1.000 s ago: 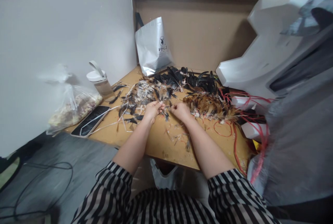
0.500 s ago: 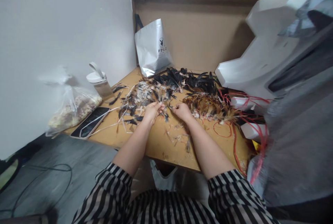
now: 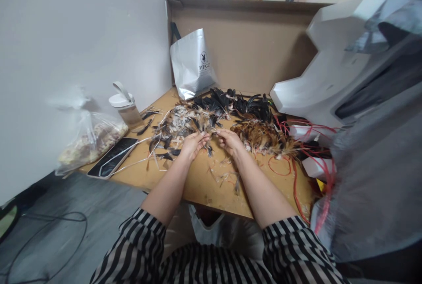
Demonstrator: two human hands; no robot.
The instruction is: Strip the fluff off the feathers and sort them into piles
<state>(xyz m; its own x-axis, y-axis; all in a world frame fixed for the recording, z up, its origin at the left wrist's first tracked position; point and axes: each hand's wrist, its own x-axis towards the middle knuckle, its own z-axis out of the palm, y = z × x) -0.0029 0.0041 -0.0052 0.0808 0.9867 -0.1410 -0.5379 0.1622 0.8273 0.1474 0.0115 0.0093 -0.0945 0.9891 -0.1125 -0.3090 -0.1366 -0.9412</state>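
My two hands have drawn closer together since a moment ago, and my left hand [image 3: 194, 144] has loosened from its curl so the fingers now stretch forward. My right hand [image 3: 231, 141] sits just beside it, fingers bent and pinched on a small feather [image 3: 213, 133] whose far end reaches my left fingertips; I cannot tell whether the left ones actually grip it. Just beyond my left fingers lies the speckled grey feather heap [image 3: 180, 122], beyond both the black feathers [image 3: 237, 103], and right of my right hand the brown feather pile [image 3: 263, 136] with red cords [image 3: 296, 161]. Well off to the left are a phone [image 3: 114, 157], a lidded cup [image 3: 127, 107] and a plastic bag [image 3: 89, 141]. Loose scraps [image 3: 227, 176] lie on the wooden table [image 3: 204, 187] near my wrists.
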